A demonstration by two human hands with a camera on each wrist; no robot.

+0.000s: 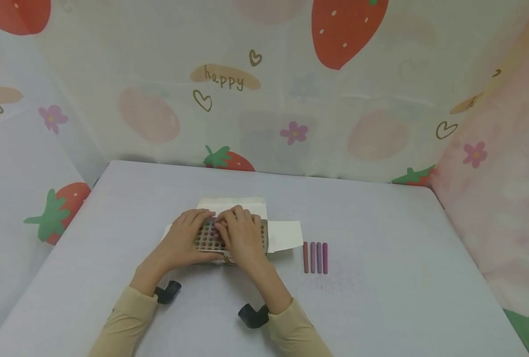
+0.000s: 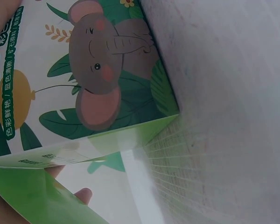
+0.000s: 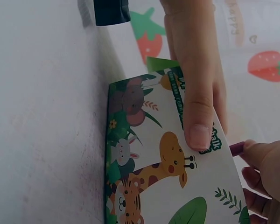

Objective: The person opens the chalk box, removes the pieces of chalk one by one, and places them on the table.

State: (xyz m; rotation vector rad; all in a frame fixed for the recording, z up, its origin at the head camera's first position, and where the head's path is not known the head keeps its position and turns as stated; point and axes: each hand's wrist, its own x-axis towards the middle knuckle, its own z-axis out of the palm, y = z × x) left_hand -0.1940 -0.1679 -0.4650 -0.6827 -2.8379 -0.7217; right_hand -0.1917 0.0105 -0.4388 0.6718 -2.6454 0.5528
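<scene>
An open cardboard chalk box (image 1: pixel 285 236), printed with cartoon animals on its front, stands near the middle of the table with rows of chalk ends (image 1: pixel 206 240) showing at its top. The left hand (image 1: pixel 181 243) grips the box at its left side, thumb against the printed front and fingers over the top toward the far side. Over the middle of the rows, the right hand (image 1: pixel 243 237) pinches a purple chalk stick (image 3: pixel 236 149) between thumb and fingers. In the right wrist view, that stick sticks up from the box's top edge; its lower part is hidden.
Right of the box, several chalk sticks (image 1: pixel 319 258) in brown, purple and magenta lie side by side on the white table (image 1: pixel 402 277). Box flaps spread to the back and right. A strawberry-print cloth (image 1: pixel 291 94) hangs behind the table and at its sides.
</scene>
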